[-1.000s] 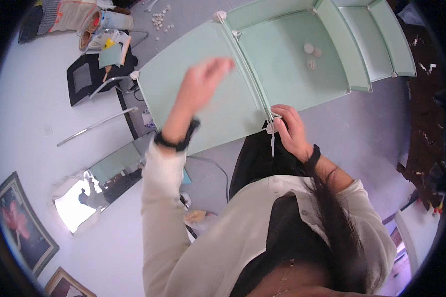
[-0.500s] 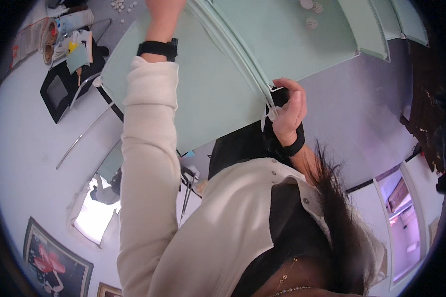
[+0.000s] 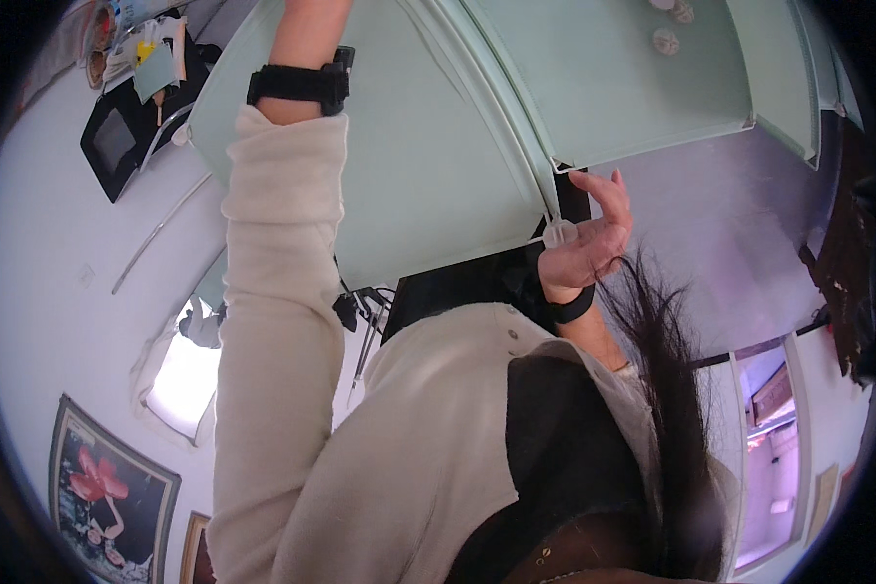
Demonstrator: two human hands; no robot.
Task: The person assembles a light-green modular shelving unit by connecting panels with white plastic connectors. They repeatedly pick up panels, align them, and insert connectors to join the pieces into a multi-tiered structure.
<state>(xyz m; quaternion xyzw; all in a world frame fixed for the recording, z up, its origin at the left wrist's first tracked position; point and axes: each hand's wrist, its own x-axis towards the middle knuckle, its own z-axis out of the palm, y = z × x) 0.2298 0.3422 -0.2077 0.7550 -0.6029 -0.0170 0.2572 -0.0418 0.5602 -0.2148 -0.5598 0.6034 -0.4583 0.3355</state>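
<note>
A pale green fabric panel point(image 3: 428, 185) with white rods along its edge stretches before me, and a second green panel point(image 3: 633, 88) lies beyond it. At their near corner, a whitish plastic connector point(image 3: 560, 234) rests against the palm side of my right hand point(image 3: 599, 234). That hand's fingers are curved and spread apart, one fingertip close to a white rod end point(image 3: 561, 167). My left arm reaches up over the green panel; my left hand point(image 3: 313, 29) is cut off by the upper edge, so its fingers are hidden.
Several small whitish round pieces point(image 3: 665, 41) lie on the far panel. A black bag-like item point(image 3: 117, 146) with papers and a yellow thing stands at left. Near it runs a thin metal rod point(image 3: 161, 234). Framed pictures point(image 3: 112, 496) hang on the wall, and a doorway point(image 3: 771, 448) opens at right.
My right hand has shifted slightly right in view, its fingers lifting and spreading beside the connector. The green panels sit farther right in view. Less of my left hand shows.
</note>
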